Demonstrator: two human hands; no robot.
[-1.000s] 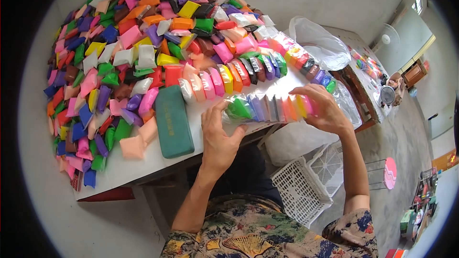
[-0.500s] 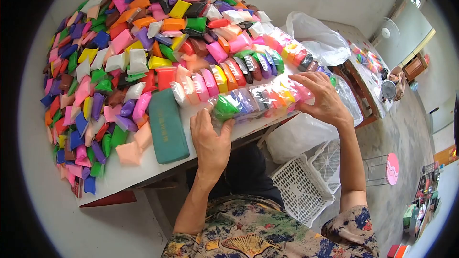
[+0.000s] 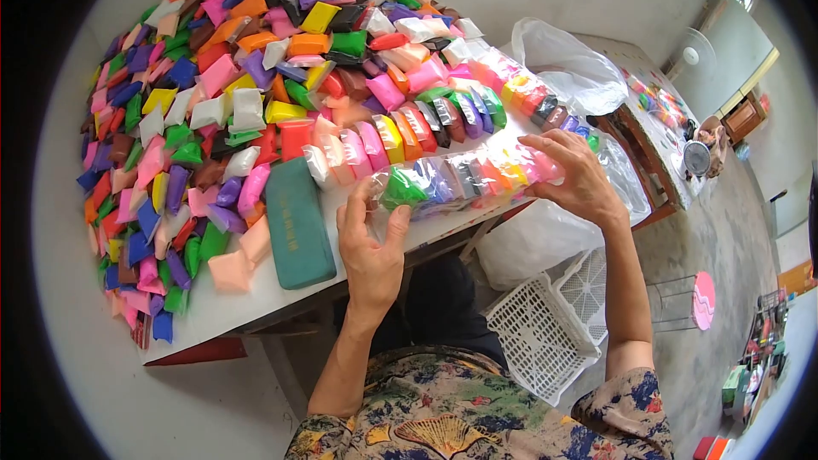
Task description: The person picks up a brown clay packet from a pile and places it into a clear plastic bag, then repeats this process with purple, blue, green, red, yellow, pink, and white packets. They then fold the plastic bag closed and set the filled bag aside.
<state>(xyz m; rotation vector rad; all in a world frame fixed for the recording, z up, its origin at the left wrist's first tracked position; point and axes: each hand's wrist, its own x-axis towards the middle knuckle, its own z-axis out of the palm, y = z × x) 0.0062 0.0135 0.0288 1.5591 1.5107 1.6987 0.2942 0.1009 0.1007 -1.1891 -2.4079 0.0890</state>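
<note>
My left hand holds the left end of a long clear bag filled with a row of colored packets, green nearest that hand. The bag's right end, with pink packets, is in my right hand. Just behind the bag, a row of small packets stands side by side on the white table. To the left of my left hand lies a green box. A large heap of colored packets covers the table's left side.
Another filled clear bag lies behind my right hand. White plastic bags are at the table's right end. Below stand white baskets; a pink-topped stool and a fan are farther right.
The thumb of my left hand has shifted slightly up and left along the bag's end. The bag has moved slightly left at that end; my right hand stays almost in place.
</note>
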